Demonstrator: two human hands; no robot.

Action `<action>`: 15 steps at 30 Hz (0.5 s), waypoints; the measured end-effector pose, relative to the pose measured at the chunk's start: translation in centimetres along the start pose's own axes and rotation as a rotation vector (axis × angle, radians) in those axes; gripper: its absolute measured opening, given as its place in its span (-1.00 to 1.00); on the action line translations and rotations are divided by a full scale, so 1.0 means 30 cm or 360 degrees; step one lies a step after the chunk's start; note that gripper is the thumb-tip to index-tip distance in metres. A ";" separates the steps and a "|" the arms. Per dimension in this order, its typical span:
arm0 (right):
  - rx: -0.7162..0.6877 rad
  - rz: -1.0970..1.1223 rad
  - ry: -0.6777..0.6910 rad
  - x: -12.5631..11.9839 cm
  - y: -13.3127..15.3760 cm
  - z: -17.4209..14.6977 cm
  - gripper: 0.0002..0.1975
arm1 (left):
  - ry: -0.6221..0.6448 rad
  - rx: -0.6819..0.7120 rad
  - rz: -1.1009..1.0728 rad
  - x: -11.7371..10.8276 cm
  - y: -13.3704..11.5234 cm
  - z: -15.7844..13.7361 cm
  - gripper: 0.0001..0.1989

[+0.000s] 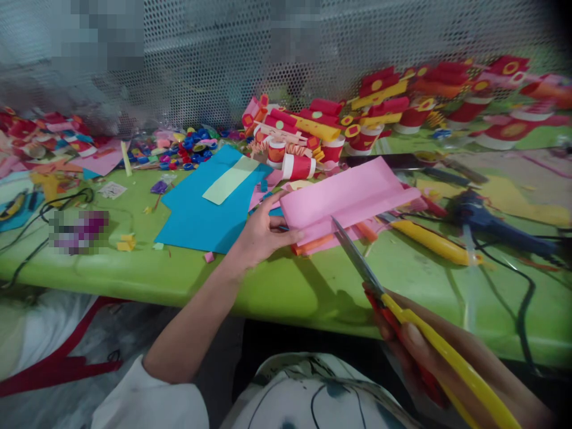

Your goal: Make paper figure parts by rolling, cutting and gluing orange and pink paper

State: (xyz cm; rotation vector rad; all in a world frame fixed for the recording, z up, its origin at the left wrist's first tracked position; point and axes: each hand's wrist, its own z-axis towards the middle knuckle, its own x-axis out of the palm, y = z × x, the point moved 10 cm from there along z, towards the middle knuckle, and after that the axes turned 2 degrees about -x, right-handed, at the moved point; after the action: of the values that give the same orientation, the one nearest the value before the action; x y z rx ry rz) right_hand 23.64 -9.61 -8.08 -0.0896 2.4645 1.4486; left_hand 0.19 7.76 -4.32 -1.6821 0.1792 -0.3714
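My left hand (261, 232) pinches the left end of a pink sheet of paper (344, 187), which has a fold along its lower edge and is raised over the table. In my right hand (413, 342) is a pair of scissors (379, 292) with one yellow and one red handle. The blades look closed, and their tip meets the lower edge of the pink sheet or lies just in front of it. Orange and pink paper pieces show beneath the sheet. Left of my left hand lies blue paper (201, 208) with a pale green strip (232, 179) on top.
A yellow utility knife (431, 241) and a dark blue glue gun (500, 223) with a cord lie on the right of the green table (134, 256). Paper-cup crafts (299, 165) crowd the back, beside a pile of colourful small pieces (192, 146). Behind stands a perforated metal panel (201, 59).
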 end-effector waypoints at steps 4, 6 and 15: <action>-0.0025 0.0043 -0.0056 0.014 0.048 -0.022 -0.19 | 0.0007 0.0077 0.0000 0.002 -0.012 0.001 0.09; -0.0068 0.0016 -0.0079 0.016 0.070 -0.030 -0.18 | 0.0005 0.0108 0.0000 0.001 -0.018 0.002 0.07; -0.0061 0.0011 -0.0043 0.016 0.068 -0.021 -0.14 | 0.0030 0.0157 0.0023 -0.004 -0.029 -0.005 0.03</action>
State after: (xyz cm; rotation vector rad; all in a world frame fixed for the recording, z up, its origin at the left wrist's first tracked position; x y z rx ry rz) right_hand 22.67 -9.11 -6.21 -0.0690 2.4181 1.4906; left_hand -0.04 7.80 -3.45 -1.5799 0.1841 -0.3796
